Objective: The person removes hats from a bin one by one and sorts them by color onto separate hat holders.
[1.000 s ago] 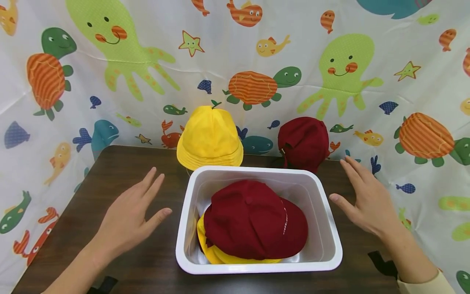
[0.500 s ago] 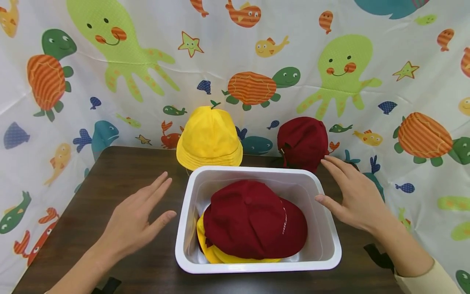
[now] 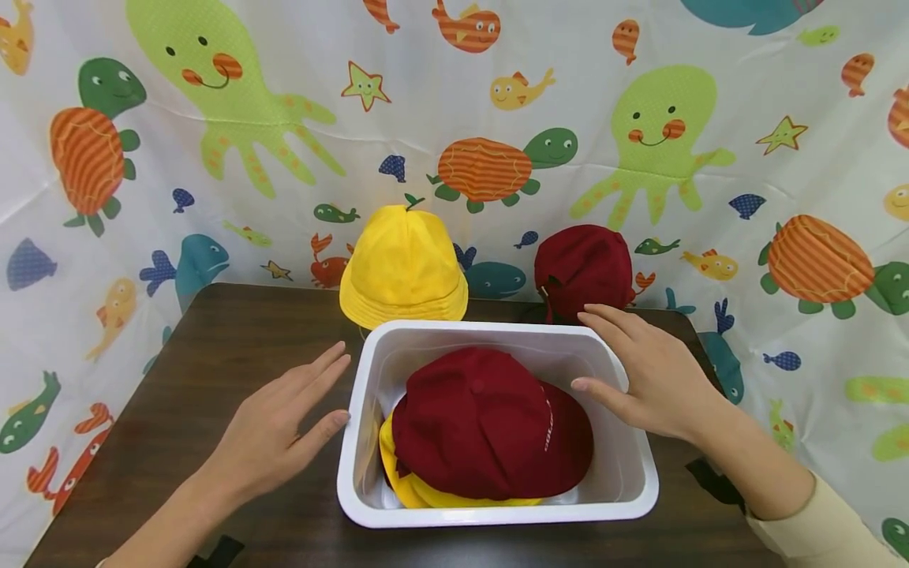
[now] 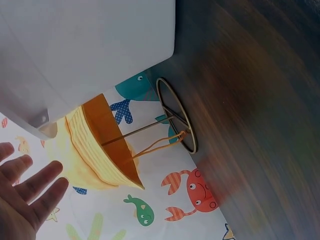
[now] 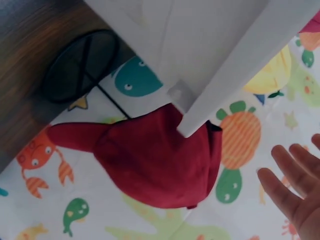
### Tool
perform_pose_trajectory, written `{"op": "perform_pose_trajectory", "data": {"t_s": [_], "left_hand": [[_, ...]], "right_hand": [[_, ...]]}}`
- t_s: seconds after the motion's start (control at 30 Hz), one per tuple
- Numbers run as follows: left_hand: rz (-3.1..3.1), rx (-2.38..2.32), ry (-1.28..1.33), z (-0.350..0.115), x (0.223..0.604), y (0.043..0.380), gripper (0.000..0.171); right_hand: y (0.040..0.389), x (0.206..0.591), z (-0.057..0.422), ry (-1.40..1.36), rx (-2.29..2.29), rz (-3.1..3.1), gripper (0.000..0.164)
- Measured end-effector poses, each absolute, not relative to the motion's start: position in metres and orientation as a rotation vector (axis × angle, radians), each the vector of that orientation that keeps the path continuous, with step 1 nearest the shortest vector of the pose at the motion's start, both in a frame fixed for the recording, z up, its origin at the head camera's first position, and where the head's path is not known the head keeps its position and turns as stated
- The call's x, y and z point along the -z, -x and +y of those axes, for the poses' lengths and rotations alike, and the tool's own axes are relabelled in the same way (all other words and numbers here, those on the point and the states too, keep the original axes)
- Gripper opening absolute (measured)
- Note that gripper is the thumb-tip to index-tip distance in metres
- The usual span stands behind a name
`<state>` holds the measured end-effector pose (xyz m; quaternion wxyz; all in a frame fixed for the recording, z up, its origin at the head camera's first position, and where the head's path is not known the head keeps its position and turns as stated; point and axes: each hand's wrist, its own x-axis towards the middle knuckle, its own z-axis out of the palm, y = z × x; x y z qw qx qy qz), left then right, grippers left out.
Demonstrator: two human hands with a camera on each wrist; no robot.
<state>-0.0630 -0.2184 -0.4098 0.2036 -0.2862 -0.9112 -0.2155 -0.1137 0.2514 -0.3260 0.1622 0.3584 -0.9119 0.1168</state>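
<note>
A white plastic tub (image 3: pixel 497 517) stands on the dark wooden table. Inside it a dark red cap (image 3: pixel 469 426), its brim to the right, lies over yellow fabric (image 3: pixel 419 493). The left hand (image 3: pixel 280 430) is just left of the tub, fingers straight and holding nothing. Over the tub's right rim hovers the right hand (image 3: pixel 646 375), fingers extended, thumb above the cap's brim. Behind the tub a yellow bucket hat (image 3: pixel 405 264) sits on a metal stand (image 4: pixel 177 115). A second dark red cap (image 5: pixel 160 155) is on a black stand (image 5: pixel 80 65), to the right.
The dark wooden table (image 3: pixel 263 331) extends left of the tub. Behind it hangs a white curtain (image 3: pixel 426 71) printed with sea animals. The two hats on stands are close behind the tub's back rim.
Both hands have moved inward toward the tub. The right hand has come from beside the tub to over its right rim. The hats and tub have stayed in place.
</note>
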Motion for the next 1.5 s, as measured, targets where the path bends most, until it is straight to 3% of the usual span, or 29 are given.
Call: {"op": "perform_pose_trajectory", "data": {"t_s": [0.83,1.5], "left_hand": [[-2.58,0.683,0.839,-0.212,0.416,0.059,0.068],[-2.576,0.704,0.823,-0.211,0.415,0.057,0.065]], "right_hand": [[0.117,0.308,0.196,-1.197,-0.44,-2.86,0.076],[0.123,0.309,0.161,-1.42,-0.374,-2.868,0.066]]}}
